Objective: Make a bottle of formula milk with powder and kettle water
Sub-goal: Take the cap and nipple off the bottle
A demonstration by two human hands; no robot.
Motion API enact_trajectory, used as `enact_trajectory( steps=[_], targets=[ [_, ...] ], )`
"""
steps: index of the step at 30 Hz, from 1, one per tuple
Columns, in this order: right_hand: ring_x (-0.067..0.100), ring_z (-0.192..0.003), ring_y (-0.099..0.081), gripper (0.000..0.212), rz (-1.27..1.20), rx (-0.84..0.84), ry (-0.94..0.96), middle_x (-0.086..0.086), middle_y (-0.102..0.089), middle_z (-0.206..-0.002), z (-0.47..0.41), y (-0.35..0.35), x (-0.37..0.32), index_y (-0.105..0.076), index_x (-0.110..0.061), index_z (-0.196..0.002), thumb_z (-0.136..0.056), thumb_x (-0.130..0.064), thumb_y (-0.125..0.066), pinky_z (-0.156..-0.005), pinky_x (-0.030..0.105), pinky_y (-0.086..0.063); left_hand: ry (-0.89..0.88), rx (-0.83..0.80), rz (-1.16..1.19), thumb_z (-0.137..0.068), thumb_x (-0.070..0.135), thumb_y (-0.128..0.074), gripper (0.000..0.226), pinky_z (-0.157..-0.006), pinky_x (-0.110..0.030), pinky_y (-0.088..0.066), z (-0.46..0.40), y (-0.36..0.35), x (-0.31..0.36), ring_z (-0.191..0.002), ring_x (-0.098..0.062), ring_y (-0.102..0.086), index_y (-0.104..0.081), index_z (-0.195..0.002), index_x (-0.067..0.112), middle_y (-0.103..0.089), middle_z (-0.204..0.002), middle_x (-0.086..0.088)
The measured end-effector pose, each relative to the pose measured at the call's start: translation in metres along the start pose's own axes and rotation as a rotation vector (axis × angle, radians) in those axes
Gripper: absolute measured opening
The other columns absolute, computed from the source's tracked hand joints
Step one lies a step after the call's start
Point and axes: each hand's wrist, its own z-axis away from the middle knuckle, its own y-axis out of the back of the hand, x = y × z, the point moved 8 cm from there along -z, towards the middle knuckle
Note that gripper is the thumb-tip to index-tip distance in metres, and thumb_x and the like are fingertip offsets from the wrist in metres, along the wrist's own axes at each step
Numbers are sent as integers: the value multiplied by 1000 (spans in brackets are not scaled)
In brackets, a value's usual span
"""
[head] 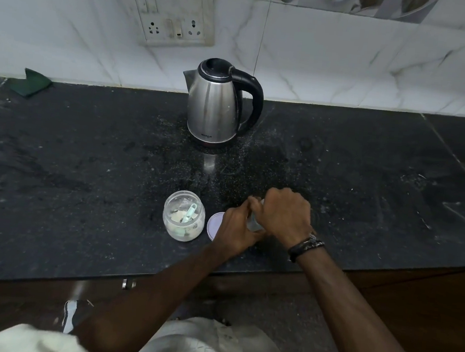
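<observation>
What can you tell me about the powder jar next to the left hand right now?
The powder jar is a small, clear, rounded container, glass or plastic by its look, standing upright on the black countertop near its front edge. It is open, with no lid on its mouth. A low layer of whitish powder lies at the bottom, and a pale green scoop rests inside. A round pale lid lies flat just to its right, partly hidden by the left hand. Neither hand touches the jar.

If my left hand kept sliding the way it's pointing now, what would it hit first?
The left hand points up and right, into the bottle it already grips, with the right hand on top. Past those, only bare counter shows; the kettle looks left of that line.
</observation>
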Motion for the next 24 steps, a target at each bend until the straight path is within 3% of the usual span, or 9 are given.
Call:
enact_trajectory(
  steps=[4,8,10,14,19,24],
  targets=[
    [32,-87,-63,32,-47,-57,121,12,-65,-98,-1,4,0,-56,-12,-87,-88,-44,-60,-64,33,-38,-32,11,27,-67,53,-74,77,-81,-30,-55,1,0,4,-96,-17,-71,-58,-130,11,-75,-108,-3],
    [25,-94,-62,39,-111,-113,242,1,-67,-103,1,15,7,-64,-25,-108,-71,-36,-73,-72,34,-46,-32,-17,29,-68,51,-78,76,-84,-39,-55,-1,-4,-3,-101,-18,-71,-56,-132,17,-73,-113,0],
    [21,-97,-63,49,-299,-136,174,-3,-67,-107,-1,22,25,-60,-30,-113,-67,-32,-77,-77,33,-50,-49,-13,9,-68,48,-80,73,-82,-39,-56,-1,-4,-3,-97,-18,-71,-57,-129,15,-74,-110,0],
    [23,-123,-52,82,-480,-149,79,7,-54,-132,-7,19,61,-41,-22,-145,-73,-25,-80,-98,39,-48,-70,14,3,-67,37,-87,73,-85,-36,-56,1,-3,-4,-99,-16,-70,-57,-128,12,-73,-112,-1],
    [25,-115,-58,57,-561,38,-47,10,-60,-126,-12,-12,103,-59,-9,-132,-80,-22,-79,-91,32,-49,-74,15,30,-68,32,-90,74,-92,-34,-56,2,-5,-6,-105,-13,-68,-57,-131,11,-72,-119,-2],
    [32,-121,-58,84,-611,89,-225,15,-56,-138,-5,-63,133,-40,-7,-147,-75,-17,-82,-101,46,-49,-64,8,49,-69,28,-90,71,-90,-32,-56,2,-6,-5,-103,-11,-68,-57,-130,12,-72,-116,-1]
  ],
)
